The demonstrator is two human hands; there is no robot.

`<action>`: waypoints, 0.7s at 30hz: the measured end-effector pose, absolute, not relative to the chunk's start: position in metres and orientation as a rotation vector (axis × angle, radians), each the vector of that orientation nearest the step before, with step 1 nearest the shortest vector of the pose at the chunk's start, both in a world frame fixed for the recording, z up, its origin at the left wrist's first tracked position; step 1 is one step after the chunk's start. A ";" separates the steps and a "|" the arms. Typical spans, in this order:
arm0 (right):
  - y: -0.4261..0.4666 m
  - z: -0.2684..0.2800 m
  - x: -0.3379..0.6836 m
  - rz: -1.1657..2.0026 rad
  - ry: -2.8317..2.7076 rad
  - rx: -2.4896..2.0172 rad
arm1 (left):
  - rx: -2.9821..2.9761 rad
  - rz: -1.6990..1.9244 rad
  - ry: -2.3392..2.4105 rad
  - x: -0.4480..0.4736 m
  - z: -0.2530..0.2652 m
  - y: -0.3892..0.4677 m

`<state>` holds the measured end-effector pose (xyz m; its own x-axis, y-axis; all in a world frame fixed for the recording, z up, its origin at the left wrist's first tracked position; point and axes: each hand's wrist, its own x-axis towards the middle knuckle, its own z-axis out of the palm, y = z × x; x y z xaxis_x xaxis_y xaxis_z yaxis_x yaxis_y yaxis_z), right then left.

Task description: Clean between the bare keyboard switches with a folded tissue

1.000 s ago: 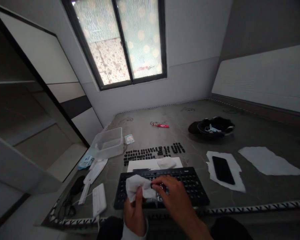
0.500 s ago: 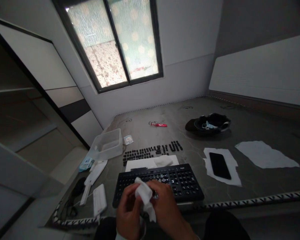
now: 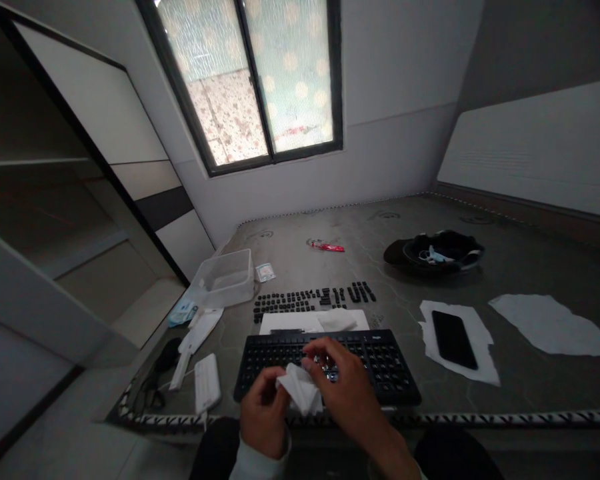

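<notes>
A crumpled white tissue (image 3: 300,390) is pinched between the thumb and fingers of my left hand (image 3: 264,415), in front of the black keyboard (image 3: 391,377). My right hand (image 3: 347,387) is just right of the tissue, over the keyboard's near middle. Its thumb and forefinger are curved and apart, and the thumb tip is close to the tissue's upper edge. Nothing shows in its grasp. Many keycaps are off the keyboard; these small black keycaps (image 3: 285,300) stand in rows behind it.
White paper (image 3: 290,321) with a folded tissue (image 3: 337,321) lies behind the keyboard. A clear plastic box (image 3: 225,283), a white power strip (image 3: 207,383) and cables are left. A phone (image 3: 455,339), a cap (image 3: 435,255) and a white sheet (image 3: 555,323) lie right. A red-handled tool (image 3: 327,247) is farther back.
My right hand has drawn up and away from the tissue, and its fingers have parted. The tissue has spread wider in my left hand. The whole view has shifted slightly.
</notes>
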<state>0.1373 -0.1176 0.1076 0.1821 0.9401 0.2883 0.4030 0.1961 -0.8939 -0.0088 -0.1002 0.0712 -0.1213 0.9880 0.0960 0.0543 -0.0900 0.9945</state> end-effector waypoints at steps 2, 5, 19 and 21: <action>-0.116 0.106 0.135 0.657 -1.415 -1.374 | 1.276 1.293 1.273 -0.009 0.069 -0.099; -0.114 0.103 0.131 0.696 -1.417 -1.328 | 1.334 1.215 1.261 -0.012 0.067 -0.097; -0.115 0.094 0.126 1.045 -1.528 -1.218 | 1.065 1.196 1.153 -0.020 0.053 -0.085; -0.113 0.095 0.126 1.030 -1.533 -1.220 | 1.103 1.202 1.169 -0.020 0.054 -0.085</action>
